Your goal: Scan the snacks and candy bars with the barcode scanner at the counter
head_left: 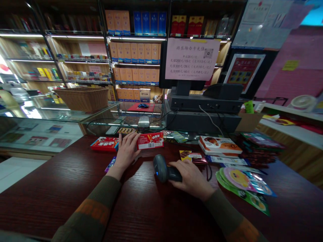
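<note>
near counter [143, 211] offers passage; scanner [161, 168] blocks the middle, snack packets [248, 188] the right side.

A wicker basket [83, 98] stands on the glass counter [64, 116].

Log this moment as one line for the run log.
left hand: touching barcoded red box | right hand: holding scanner | second red box: left of left hand
</note>
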The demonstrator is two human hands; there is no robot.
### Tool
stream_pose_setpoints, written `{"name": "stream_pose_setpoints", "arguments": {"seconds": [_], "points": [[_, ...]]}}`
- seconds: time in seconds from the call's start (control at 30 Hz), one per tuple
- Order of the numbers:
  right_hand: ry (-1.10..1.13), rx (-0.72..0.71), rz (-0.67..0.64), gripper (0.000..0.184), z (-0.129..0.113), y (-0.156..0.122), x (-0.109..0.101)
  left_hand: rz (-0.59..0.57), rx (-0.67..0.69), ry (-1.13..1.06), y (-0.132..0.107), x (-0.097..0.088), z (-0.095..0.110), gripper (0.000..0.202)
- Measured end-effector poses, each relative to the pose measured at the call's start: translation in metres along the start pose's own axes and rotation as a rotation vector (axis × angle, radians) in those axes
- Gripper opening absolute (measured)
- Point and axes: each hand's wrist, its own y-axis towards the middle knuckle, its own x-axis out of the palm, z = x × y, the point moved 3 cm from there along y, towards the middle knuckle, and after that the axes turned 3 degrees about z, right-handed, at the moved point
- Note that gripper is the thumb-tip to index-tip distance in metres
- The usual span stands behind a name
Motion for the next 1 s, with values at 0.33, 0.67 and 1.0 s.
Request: {"name": "stream_pose_setpoints", "arguments": {"seconds": [0.33, 0.67, 1.0], "points": [[0.020, -0.070, 0.026, 0.036, -0.0044, -0.0019, -0.0005, -0.023, -0.013, 0.001, -0.0002, 0.0002, -0.0011, 0.072], [-0.005, -0.090, 0.034, 0.033, -0.0040, -0.0006, -0.0031, -0.015, -0.026, 0.001, -0.0011, 0.0018, -0.0022, 0.072], [-0.014, -0.063, -0.049, 0.066, 0.0036, 0.0000, 0.0028, -0.017, -0.026, -0.004, -0.0009, -0.0005, -0.0022, 0.075]]}}
